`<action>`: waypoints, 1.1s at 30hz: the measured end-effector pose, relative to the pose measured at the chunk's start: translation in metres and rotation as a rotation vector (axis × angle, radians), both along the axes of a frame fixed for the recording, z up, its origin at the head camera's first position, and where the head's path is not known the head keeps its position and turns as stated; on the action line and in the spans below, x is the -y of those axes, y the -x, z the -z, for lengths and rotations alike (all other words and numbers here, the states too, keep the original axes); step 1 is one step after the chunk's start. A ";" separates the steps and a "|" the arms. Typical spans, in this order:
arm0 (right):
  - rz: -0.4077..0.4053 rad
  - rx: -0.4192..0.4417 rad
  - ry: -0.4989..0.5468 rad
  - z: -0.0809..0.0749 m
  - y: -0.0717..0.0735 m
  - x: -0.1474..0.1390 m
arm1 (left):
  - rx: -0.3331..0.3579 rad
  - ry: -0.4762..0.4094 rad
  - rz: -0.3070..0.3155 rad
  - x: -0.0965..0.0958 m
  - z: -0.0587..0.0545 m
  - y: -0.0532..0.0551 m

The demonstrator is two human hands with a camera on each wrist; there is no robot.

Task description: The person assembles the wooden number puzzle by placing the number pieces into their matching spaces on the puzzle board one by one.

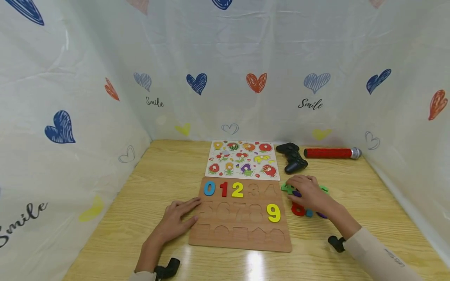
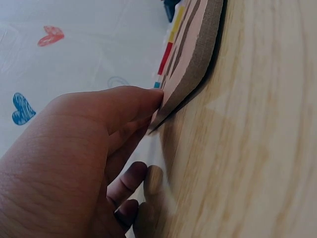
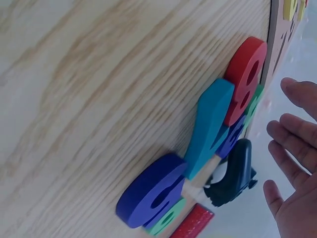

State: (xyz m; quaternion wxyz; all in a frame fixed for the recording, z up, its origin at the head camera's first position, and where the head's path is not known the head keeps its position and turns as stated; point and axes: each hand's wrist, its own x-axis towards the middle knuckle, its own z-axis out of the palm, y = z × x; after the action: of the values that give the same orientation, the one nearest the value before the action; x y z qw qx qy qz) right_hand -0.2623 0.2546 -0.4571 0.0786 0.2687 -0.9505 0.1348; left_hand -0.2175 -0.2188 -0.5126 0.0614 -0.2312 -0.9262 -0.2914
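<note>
My left hand [image 1: 174, 222] rests on the table at the left side of a wooden number board [image 1: 242, 244], its fingertips touching the board's edge. A blue 0 [image 1: 205, 189], red 1 [image 1: 224, 190], yellow 2 [image 1: 237, 190] and yellow 9 [image 1: 277, 214] sit in the board. Over loose number pieces right of the board hovers my right hand [image 1: 309, 193], fingers spread and relaxed with nothing held. Beneath it lie a green 4 [image 1: 287, 189], a red 8 [image 3: 239, 82], a blue 7 [image 3: 205, 124] and a purple 6 [image 3: 133, 201]; the hand partly covers the pile in the head view.
Behind the number board lies a white fruit puzzle board [image 1: 242, 178]. A black game controller [image 1: 294, 158] and a red microphone [image 1: 327, 153] lie at the back right. A white curtain [image 1: 225, 47] with printed hearts encloses the table's back and sides.
</note>
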 end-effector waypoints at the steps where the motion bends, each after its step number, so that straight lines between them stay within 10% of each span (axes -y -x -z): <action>1: 0.006 0.005 0.000 0.000 0.000 -0.002 | -0.002 0.001 0.001 0.000 0.000 0.000; 33: 0.097 0.129 -0.055 0.015 0.018 -0.041 | -0.022 0.004 0.006 -0.001 0.000 -0.001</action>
State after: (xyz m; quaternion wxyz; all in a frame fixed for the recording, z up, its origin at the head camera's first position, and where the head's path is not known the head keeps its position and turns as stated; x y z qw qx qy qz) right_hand -0.2799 0.2959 -0.4716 0.0163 0.2154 -0.9688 0.1215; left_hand -0.2163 -0.2179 -0.5130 0.0701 -0.2373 -0.9253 -0.2873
